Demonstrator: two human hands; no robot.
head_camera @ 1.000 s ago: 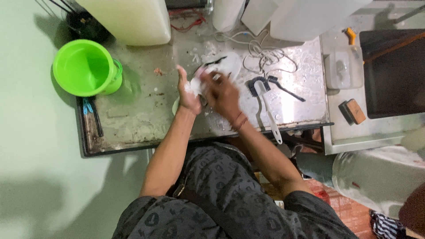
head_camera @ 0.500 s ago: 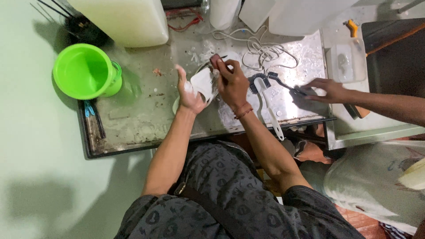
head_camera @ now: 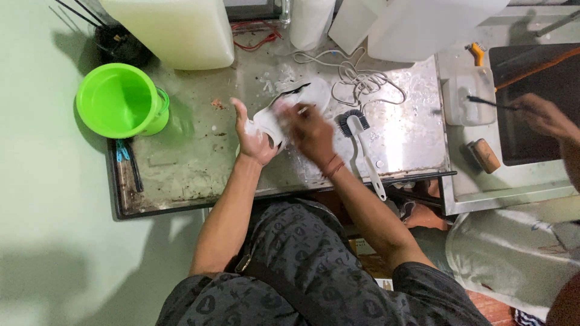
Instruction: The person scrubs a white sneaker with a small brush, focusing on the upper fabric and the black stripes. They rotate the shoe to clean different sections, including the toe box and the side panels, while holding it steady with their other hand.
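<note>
A white shoe [head_camera: 309,94] lies on its side on the wet metal tabletop [head_camera: 181,172]. My left hand [head_camera: 254,137] grips the shoe's near end from the left. My right hand [head_camera: 311,130] is blurred over the middle of the shoe, fingers closed on a small thin brush whose tip shows at my fingertips. A scrubbing brush [head_camera: 361,142] with a white handle and dark bristles lies just right of my right hand.
A green bucket [head_camera: 118,99] stands at the left, a large white canister [head_camera: 172,30] behind it. A white cord [head_camera: 362,78] is coiled behind the shoe. At the right, another person's hand [head_camera: 544,115] holds a thin dark tool over a white box.
The other person's hand reached in, took the dark tool lying by the scrubbing brush, and drew back to the right. My right hand slid down the shoe, towards me.
</note>
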